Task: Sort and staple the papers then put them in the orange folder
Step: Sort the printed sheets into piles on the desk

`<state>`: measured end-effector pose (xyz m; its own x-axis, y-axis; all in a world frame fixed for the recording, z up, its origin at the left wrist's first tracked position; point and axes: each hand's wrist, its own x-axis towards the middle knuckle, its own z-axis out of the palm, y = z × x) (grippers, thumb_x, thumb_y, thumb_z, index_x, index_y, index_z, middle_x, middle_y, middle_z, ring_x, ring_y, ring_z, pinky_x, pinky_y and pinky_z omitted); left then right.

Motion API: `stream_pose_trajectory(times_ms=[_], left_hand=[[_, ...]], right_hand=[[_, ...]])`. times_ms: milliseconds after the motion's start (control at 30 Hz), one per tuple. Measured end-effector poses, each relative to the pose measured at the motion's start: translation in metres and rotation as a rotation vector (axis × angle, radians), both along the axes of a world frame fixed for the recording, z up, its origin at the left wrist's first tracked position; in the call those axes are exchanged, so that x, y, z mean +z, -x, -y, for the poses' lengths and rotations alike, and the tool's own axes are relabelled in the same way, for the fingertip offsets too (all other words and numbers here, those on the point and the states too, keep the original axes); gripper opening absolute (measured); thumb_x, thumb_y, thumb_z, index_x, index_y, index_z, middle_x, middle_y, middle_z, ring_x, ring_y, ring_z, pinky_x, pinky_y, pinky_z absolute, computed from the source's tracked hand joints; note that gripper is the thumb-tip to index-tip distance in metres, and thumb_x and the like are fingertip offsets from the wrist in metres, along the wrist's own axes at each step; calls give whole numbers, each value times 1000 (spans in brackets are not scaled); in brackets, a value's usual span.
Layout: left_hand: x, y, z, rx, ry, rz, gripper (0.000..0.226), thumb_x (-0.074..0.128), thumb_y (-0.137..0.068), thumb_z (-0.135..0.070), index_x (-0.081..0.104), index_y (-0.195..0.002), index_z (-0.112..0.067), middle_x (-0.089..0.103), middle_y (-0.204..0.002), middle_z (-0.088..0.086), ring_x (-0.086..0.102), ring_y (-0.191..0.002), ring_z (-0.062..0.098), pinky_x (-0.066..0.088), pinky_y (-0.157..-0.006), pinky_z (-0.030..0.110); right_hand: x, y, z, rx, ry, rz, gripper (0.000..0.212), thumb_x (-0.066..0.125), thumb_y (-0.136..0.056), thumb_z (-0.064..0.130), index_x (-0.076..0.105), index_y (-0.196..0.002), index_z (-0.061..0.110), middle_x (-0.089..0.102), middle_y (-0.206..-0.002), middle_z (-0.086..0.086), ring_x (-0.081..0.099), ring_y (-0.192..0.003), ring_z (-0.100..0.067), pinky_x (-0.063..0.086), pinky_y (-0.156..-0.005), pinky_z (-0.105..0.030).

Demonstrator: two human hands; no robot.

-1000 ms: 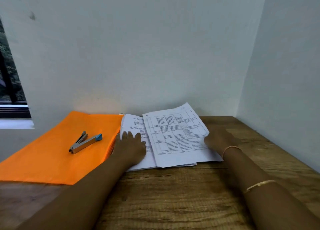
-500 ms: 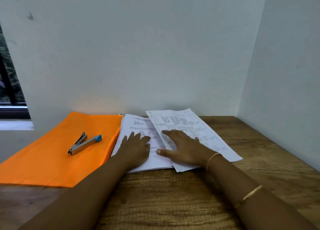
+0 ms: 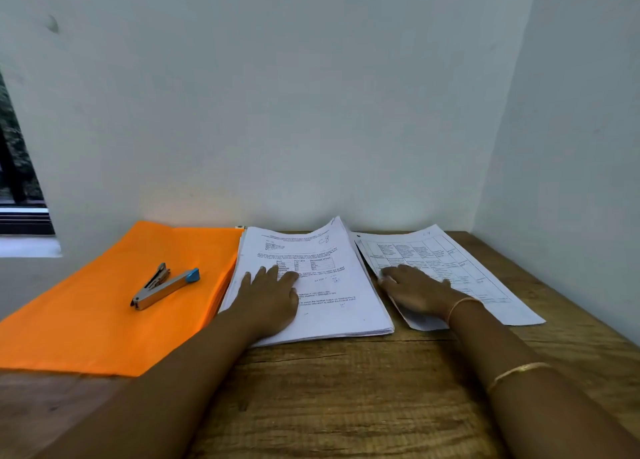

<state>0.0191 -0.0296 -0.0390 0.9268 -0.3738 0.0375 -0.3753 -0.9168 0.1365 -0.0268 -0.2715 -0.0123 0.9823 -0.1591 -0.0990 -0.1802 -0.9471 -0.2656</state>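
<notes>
A: Starting at the near edge: bare wooden desk [image 3: 346,396], two forearms reaching in, thin bangles [image 3: 519,372] on the right one.

B: And both hands are flat on paper. The left hand [image 3: 270,299] lies palm down on the thick stack of papers [image 3: 339,278], fingers [image 3: 262,273] straight and spread, pressing down, gripping nothing.

A: Same story on the other side. The right hand [image 3: 415,290] rests on a loose sheet [image 3: 460,268] printed with a table, fingers [image 3: 391,271] extended, nothing pinched. That sheet lies just beside the stack, on its right, angled away.

B: Whether a second page hides under it, I can't tell from here.

A: So where does that leave the job? I'd call it the sorting stage, and early: one sheet set apart, the bulk in one pile.

B: Agreed. I see no staple on either. There's a dark dot at the sheet's top-left corner, too small to say what it is.

A: Further left, the orange folder [image 3: 104,313] lies flat and closed, its right edge meeting the stack's left edge.

B: And the stapler [image 3: 166,287] sits on top of the folder, neither hand touching it.

A: So stapling and filing are both left, by my reading. The stapler has to come off before that folder can open.

B: Behind it all, a plain white wall [image 3: 311,112], and a window [image 3: 17,181] at far left.
</notes>
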Motion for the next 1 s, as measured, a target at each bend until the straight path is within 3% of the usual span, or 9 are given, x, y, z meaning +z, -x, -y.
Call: stream_pose_trajectory(times_ms=[67, 200, 400, 467, 600, 733, 900, 1000], left_hand=[[1, 1, 0, -1, -6, 0, 48, 19, -101, -34, 16, -149, -27, 6, -158, 8, 3, -146, 27, 1, -118, 47], [2, 2, 0, -4, 4, -6, 48, 19, -102, -34, 16, -149, -27, 6, -158, 7, 3, -146, 27, 1, -118, 47], [-1, 0, -1, -8, 16, -13, 47, 20, -102, -33, 17, -148, -27, 6, -158, 7, 4, -146, 26, 1, -118, 47], [0, -1, -1, -9, 16, -12, 47, 20, -102, -34, 17, -148, -27, 7, -158, 7, 4, -146, 26, 1, -118, 46], [0, 0, -1, -12, 20, -18, 48, 20, -102, -35, 17, -148, -26, 6, -158, 7, 3, -146, 25, 0, -117, 46], [0, 1, 3, 19, 42, -74, 66, 19, -93, -62, 15, -149, -27, 2, -159, 7, 0, -146, 26, -3, -116, 46], [-2, 1, 4, 35, -4, -78, 79, 19, -87, -70, 9, -150, -25, -3, -158, 10, -4, -146, 28, -3, -116, 46], [-2, 1, 6, 34, -15, -84, 77, 18, -89, -68, 5, -151, -24, -6, -158, 11, -7, -146, 29, -3, -116, 45]], right_hand=[[2, 2, -1, -4, -61, 77, 44, 23, -99, 50, 44, -132, 31, 36, -149, 4, 27, -140, -23, 3, -109, -67], [8, 4, -15, 35, -17, 226, 61, 24, -98, 53, 16, -151, 24, 9, -160, 4, 6, -147, -15, -4, -113, -61], [-1, 3, -44, 194, 157, 98, 77, 26, -95, 60, -8, -152, 19, -22, -157, 1, -17, -146, -19, -6, -111, -64], [-3, 3, -51, 237, 251, 81, 74, 23, -97, 58, -7, -152, 18, -21, -158, -1, -18, -145, -19, -7, -110, -67], [1, 6, -63, 243, 415, 98, 63, 22, -99, 51, 13, -151, 17, 4, -160, -4, -5, -148, -19, -8, -105, -70], [3, 9, -73, 183, 434, 88, 62, 23, -100, 47, 14, -150, 13, 31, -152, -11, 17, -145, -21, -6, -108, -67], [-9, 8, -81, 185, 326, 65, 65, 17, -100, 50, 1, -152, 14, 30, -150, -22, 22, -142, -31, 4, -116, -52], [-10, 7, -83, 210, 214, 43, 68, 16, -99, 53, -8, -152, 19, 16, -154, -26, 15, -144, -36, 5, -119, -45]])
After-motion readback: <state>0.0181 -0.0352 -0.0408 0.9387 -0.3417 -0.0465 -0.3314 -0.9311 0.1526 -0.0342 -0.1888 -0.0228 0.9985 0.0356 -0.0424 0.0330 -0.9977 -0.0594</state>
